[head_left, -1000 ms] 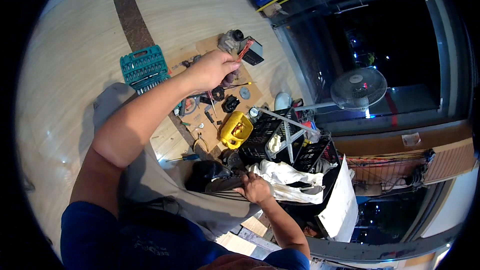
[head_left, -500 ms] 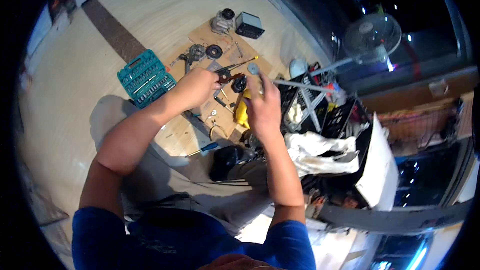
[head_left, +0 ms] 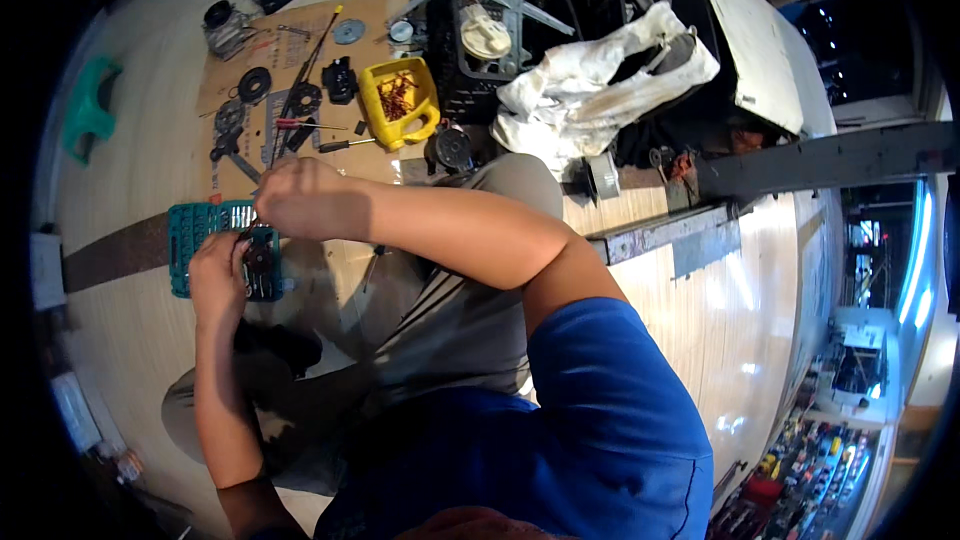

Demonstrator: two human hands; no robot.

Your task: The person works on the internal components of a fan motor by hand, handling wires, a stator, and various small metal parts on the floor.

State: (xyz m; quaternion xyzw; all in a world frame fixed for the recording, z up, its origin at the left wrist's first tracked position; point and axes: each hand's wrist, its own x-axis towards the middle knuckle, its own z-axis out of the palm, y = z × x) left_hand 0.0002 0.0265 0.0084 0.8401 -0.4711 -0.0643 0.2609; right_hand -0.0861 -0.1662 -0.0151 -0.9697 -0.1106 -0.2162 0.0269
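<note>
I'm seeing left hand and right hand shifting from cardboard to above the teal case. Left fingertips are gripping a dark part; right fingers are curling, hold unclear. Leftward of them, past the case's edge, floor is lying open.

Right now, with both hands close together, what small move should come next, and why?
Perhaps steady the dark part with the left hand before moving the right hand: the left one seems to hold it above the teal tool case, and the right one is close by, though contact is unclear.
</note>
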